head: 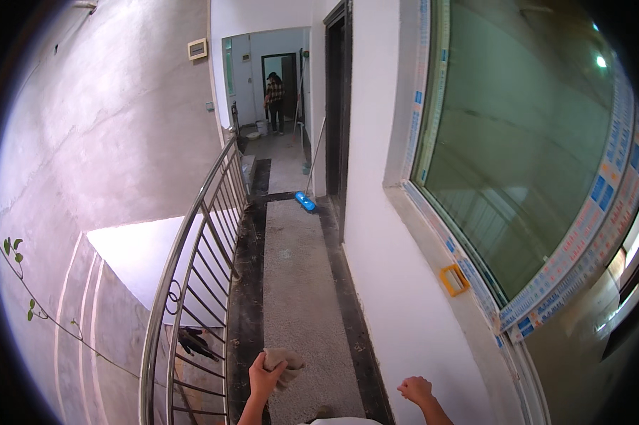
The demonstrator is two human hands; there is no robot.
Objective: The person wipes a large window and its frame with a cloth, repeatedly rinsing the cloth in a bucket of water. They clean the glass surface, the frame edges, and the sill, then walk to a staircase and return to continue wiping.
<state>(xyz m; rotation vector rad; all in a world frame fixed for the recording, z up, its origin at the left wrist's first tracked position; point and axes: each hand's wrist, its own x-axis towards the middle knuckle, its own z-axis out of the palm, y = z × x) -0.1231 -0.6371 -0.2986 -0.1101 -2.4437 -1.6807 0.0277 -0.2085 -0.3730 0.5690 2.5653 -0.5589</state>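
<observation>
A crumpled beige cloth [285,365] is gripped in my left hand [265,376], above the floor of a narrow walkway, to the right of a metal railing [163,276]. My right hand [416,390] is raised near the white wall below the window, fingers curled, with nothing visible in it. Up and to the right of that hand, an orange-yellow plastic handle-like piece [454,280] lies on the windowsill [431,239].
A blue-headed mop [305,202] leans near a dark doorway [336,106]. Farther along, a person [275,101] stands by a bucket [261,126]. Taped frames surround the window glass [516,143] on the right. Beyond the railing, the floor drops to a lower level.
</observation>
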